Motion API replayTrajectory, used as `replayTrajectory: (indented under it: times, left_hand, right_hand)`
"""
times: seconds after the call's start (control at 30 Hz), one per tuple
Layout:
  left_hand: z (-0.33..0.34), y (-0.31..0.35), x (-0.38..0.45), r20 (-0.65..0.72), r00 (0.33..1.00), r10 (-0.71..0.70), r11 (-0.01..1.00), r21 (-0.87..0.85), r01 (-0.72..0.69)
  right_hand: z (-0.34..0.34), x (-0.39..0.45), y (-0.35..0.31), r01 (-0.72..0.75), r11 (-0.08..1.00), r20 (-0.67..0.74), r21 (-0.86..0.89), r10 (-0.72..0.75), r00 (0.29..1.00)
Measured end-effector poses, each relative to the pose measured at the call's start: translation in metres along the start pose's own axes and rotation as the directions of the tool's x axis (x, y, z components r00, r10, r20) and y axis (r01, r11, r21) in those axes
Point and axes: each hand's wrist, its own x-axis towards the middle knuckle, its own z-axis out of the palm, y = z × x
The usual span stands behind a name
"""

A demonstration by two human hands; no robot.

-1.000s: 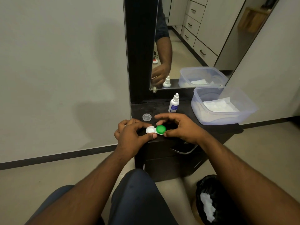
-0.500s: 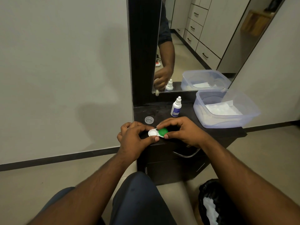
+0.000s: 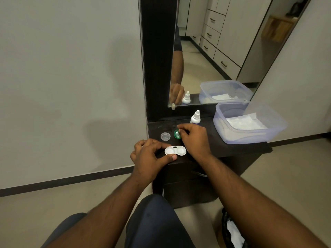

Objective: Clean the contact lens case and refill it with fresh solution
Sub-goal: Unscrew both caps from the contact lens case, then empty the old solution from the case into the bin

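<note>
The white lens case (image 3: 175, 150), both wells uncapped, sits at the near left desk (image 3: 232, 149) edge, pinched by left hand (image 3: 148, 154) fingers. Right hand (image 3: 194, 138) fingers pinch the green cap (image 3: 177, 134) beside the clear cap (image 3: 165, 136). Solution bottle (image 3: 195, 117) stands farther back.

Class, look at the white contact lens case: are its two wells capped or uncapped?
Uncapped. Both wells of the white plastic contact lens case show open; the green round cap is off, at the right hand; a clear cap lies nearby.
</note>
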Motion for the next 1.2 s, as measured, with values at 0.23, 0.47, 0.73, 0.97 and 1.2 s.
replayTrajectory:
  times: [0.23, 0.47, 0.73, 0.97, 1.2]
  left_hand:
    - [-0.001, 0.001, 0.001, -0.011, 1.0, 0.004, 0.999, 0.035, -0.003]
    - [-0.009, 0.001, 0.008, -0.039, 0.999, -0.002, 0.986, 0.168, 0.009]
    - [0.017, 0.059, -0.012, 0.054, 0.988, 0.146, 0.989, 0.024, -0.147]
    - [0.033, 0.09, -0.021, 0.136, 0.939, 0.317, 0.948, -0.034, -0.315]
    - [0.098, 0.148, -0.015, 0.486, 0.758, 0.436, 0.858, 0.032, -0.513]
  right_hand:
    - [0.004, 0.0, 0.0, 0.024, 0.995, 0.012, -0.094, -0.023, 1.0]
    - [-0.026, -0.025, 0.005, -0.112, 0.946, 0.141, 0.304, 0.071, 0.987]
    - [-0.09, -0.073, 0.042, -0.237, 0.793, 0.324, 0.561, 0.052, 0.944]
    - [-0.104, -0.101, 0.055, -0.221, 0.553, 0.114, 0.803, 0.222, 0.968]
    - [-0.161, -0.152, 0.124, -0.133, 0.401, -0.072, 0.906, 0.458, 0.886]
